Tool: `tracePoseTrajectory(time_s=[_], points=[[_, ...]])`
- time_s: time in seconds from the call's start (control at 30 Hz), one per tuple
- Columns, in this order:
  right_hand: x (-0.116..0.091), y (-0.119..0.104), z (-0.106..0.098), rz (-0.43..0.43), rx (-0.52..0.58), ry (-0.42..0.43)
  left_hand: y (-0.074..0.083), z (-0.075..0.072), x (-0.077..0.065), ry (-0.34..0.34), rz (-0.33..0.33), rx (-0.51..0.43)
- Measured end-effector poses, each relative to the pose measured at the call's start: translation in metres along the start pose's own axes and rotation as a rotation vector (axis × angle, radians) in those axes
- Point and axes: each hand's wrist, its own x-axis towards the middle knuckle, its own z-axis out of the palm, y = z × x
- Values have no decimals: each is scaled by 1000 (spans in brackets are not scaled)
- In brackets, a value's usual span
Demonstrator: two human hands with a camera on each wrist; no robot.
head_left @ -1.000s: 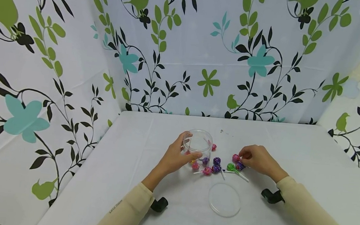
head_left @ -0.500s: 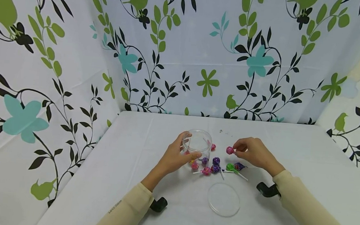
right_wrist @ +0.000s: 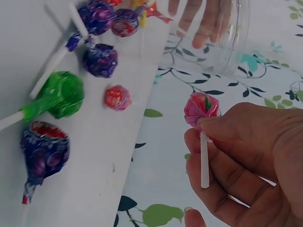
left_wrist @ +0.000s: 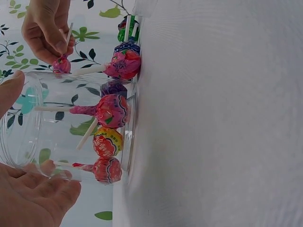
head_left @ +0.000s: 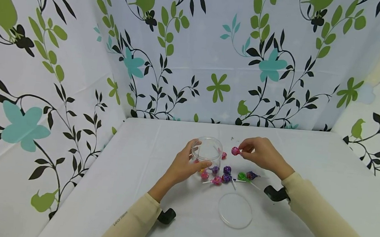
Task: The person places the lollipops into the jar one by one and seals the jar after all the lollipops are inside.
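Note:
A clear plastic jar (head_left: 208, 154) stands on the white table, uncapped, and my left hand (head_left: 183, 167) grips it round the side with the thumb in front. Through its wall in the left wrist view show several lollipops, among them a pink one (left_wrist: 112, 111) and a yellow-and-red one (left_wrist: 108, 142). My right hand (head_left: 264, 155) pinches a pink lollipop (right_wrist: 201, 109) by its stick just under the candy, held above the table to the right of the jar. A green lollipop (right_wrist: 61, 94) and several purple ones (right_wrist: 100, 60) lie beside the jar.
Nearest the person lies a thin clear round lid (head_left: 235, 210). Another pink lollipop (right_wrist: 117, 97) rests behind the jar's right side. Dark wrist cameras (head_left: 275, 193) sit under both sleeves. Patterned cloth (head_left: 180, 68) hangs round the table's back and sides.
My right hand has lifted the pink lollipop from beside the green and purple ones and carried it up and left toward the jar. The left hand and jar stay put.

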Motion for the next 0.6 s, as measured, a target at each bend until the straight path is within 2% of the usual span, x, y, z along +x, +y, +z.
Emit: tracePoseTrajectory(time_s=[0.6], points=[[19,-40,-7,-85,12,62,-1,0,1,3,-3,-7]])
